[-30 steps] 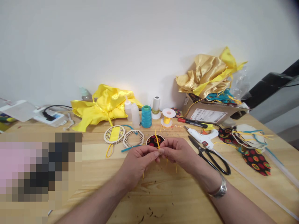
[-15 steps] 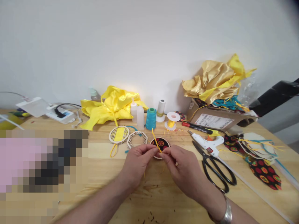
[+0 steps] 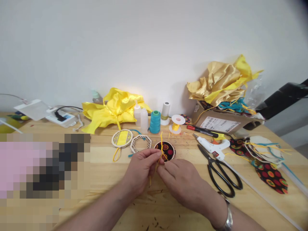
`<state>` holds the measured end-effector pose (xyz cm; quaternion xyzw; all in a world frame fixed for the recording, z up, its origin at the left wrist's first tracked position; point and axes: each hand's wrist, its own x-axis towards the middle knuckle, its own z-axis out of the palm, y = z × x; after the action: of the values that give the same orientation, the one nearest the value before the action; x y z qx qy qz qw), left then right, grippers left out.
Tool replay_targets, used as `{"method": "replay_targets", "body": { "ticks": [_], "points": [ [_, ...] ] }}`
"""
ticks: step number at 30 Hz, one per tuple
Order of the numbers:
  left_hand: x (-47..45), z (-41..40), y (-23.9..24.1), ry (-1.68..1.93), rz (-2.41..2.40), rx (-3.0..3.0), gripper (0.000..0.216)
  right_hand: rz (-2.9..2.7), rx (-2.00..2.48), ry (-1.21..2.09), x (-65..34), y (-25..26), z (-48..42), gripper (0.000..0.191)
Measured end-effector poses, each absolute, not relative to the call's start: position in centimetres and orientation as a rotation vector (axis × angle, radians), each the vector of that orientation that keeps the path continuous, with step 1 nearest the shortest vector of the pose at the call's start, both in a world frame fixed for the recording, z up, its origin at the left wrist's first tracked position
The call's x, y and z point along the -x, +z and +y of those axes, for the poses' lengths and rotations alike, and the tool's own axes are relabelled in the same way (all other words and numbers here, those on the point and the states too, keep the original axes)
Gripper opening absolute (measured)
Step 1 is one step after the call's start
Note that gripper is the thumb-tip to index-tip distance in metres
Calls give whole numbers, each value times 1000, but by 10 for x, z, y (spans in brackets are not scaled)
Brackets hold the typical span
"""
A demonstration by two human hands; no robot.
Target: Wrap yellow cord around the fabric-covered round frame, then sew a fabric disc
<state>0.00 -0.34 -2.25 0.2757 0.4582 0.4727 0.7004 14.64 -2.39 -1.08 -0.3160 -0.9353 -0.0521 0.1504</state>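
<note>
My left hand [image 3: 141, 170] pinches a yellow cord [image 3: 161, 141] between thumb and forefinger. One stretch of the cord stands up above the fingertips, and loose ends hang below. Close beside it, my right hand [image 3: 184, 179] is turned knuckles up, its fingers closed on the cord's lower part; the fingertips are mostly hidden. Just behind both hands is a round wooden hoop [image 3: 175, 150] filled with black fabric [image 3: 168, 147] printed with red and orange circles. The hands partly cover its near edge.
Black-handled scissors [image 3: 221, 171] and a white glue gun [image 3: 213, 146] lie to the right. Behind stand a teal thread cone [image 3: 155, 122] and a yellow cord spool [image 3: 177, 123]. Lattice frames [image 3: 122, 138] lie left of the hoop. A fabric-filled cardboard box [image 3: 218, 123] stands back right.
My right hand has rolled over, knuckles up, and shifted left and down toward my left fingers. The cord's upper end now stands more upright. My left hand still pinches it.
</note>
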Motion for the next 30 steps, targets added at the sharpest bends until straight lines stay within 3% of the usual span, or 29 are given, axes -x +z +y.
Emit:
{"method": "replay_targets", "body": {
  "ticks": [5,8,11,16,21,30],
  "points": [
    [-1,-3,-20,1062,1071,-632,11,-2566,855,192,-145,-4,-26,18],
    [-2,-3,-19,1082,1084,-677,9,-2160,1019,490,-146,-3,-22,24],
    [-2,-4,-19,1076,1104,-746,9,-1718,1233,779,-147,-7,-10,18],
    [-3,-6,-17,982,1111,-863,11,-1392,1238,1407,-146,-14,1,22],
    [-5,-8,-13,914,981,-954,13,-1360,1215,1530,-145,-15,-2,22],
    [-3,-9,-13,873,1099,-952,13,-1548,1384,1214,-151,-12,3,20]
  ]
}}
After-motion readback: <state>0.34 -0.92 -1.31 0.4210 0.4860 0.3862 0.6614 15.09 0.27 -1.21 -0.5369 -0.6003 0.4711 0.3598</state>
